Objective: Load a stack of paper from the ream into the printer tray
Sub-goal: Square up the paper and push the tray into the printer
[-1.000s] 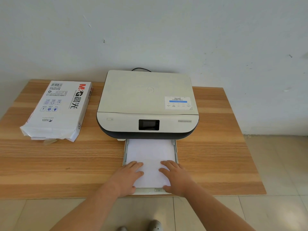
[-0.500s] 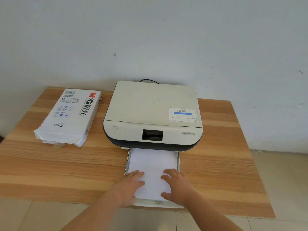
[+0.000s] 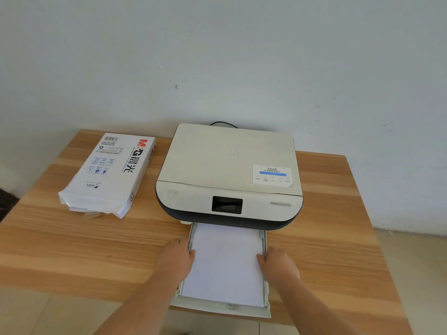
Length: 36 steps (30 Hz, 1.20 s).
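Paper stack (image 3: pixel 223 264), one, lies in one pulled-out tray (image 3: pixel 221 310), lower centre. One left hand (image 3: pixel 175 258), one right hand (image 3: pixel 278 264), fingers loosely curled, clasp its sides. One printer (image 3: pixel 229 170); one ream (image 3: pixel 108 172), centre left.

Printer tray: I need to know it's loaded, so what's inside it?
A white paper stack lies flat in the tray. The left hand and right hand cover its side edges; its far end is hidden under the printer.

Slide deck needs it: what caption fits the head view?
Both hands, left hand and right hand, grip the paper-filled tray below the printer.
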Tool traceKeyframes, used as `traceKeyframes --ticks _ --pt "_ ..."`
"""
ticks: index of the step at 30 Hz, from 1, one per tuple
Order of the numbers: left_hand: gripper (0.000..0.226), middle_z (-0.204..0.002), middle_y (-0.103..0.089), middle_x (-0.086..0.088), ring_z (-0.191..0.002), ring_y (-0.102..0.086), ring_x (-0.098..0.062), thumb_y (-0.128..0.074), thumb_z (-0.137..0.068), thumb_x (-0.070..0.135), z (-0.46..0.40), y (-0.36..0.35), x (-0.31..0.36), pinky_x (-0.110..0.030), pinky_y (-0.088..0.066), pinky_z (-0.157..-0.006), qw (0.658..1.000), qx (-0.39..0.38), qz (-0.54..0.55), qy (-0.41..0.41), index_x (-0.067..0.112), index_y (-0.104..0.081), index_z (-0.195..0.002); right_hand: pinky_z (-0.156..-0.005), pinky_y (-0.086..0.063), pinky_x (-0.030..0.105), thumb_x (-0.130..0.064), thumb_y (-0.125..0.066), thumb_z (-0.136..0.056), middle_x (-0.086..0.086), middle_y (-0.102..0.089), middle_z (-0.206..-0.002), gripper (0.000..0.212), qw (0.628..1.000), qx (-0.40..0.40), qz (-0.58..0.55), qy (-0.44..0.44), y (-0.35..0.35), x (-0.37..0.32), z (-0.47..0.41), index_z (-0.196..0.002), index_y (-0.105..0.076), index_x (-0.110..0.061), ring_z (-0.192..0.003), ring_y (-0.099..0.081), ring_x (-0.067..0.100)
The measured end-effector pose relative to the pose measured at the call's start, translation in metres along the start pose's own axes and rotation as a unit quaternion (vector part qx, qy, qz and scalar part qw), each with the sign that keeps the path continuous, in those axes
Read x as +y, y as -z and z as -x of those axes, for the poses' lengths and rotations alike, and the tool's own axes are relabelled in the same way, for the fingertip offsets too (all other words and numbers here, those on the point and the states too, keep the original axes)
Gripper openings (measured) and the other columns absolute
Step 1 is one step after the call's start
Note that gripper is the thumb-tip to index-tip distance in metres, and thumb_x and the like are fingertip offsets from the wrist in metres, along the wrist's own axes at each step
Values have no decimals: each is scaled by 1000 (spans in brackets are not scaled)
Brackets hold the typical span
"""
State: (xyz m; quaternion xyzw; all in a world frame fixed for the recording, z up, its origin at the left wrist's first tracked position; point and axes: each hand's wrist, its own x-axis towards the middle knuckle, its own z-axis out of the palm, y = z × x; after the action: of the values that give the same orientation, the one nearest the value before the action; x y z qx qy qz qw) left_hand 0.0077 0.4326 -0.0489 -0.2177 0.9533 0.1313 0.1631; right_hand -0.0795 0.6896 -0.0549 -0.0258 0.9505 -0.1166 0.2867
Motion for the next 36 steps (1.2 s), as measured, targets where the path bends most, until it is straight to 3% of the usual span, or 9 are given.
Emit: traceKeyframes --ticks 13,23,30,36 --pt "34 -96 -66 1 -86 -62 -14 -33 -100 40 -28 -5 -9 -28 -53 -79 996 -81 22 -21 19 -60 -102 -76 -52 33 -42 -35 -98 1 -61 -104 39 997 -53 -5 -59 4 -13 -4 -121 -51 -16 -90 -63 20" --pt "33 -90 -65 2 -80 -61 -11 -31 -101 37 -37 -9 -15 -24 -48 -70 994 -100 28 -33 20 -59 -99 -73 -45 32 -40 -34 -99 7 -61 -117 38 996 -55 14 -63 5 -17 -5 -123 -49 -15 -101 -61 24" --pt "29 -88 -62 6 -78 -60 -9 -32 -101 34 -34 -10 -12 -21 -47 -68 996 -81 -3 -35 22 -58 -103 -67 -48 30 -43 -33 -98 -2 -57 -89 38 998 -53 14 -45 7 -12 -13 -113 -56 -17 -77 -58 18" --pt "26 -92 -63 3 -82 -60 -10 -33 -100 31 -36 -10 -9 -23 -49 -72 996 -84 -15 -21 20 -57 -102 -66 -50 30 -47 -30 -99 -3 -59 -85 43 997 -33 56 -34 9 -12 -13 -106 -61 -18 -77 -60 19"
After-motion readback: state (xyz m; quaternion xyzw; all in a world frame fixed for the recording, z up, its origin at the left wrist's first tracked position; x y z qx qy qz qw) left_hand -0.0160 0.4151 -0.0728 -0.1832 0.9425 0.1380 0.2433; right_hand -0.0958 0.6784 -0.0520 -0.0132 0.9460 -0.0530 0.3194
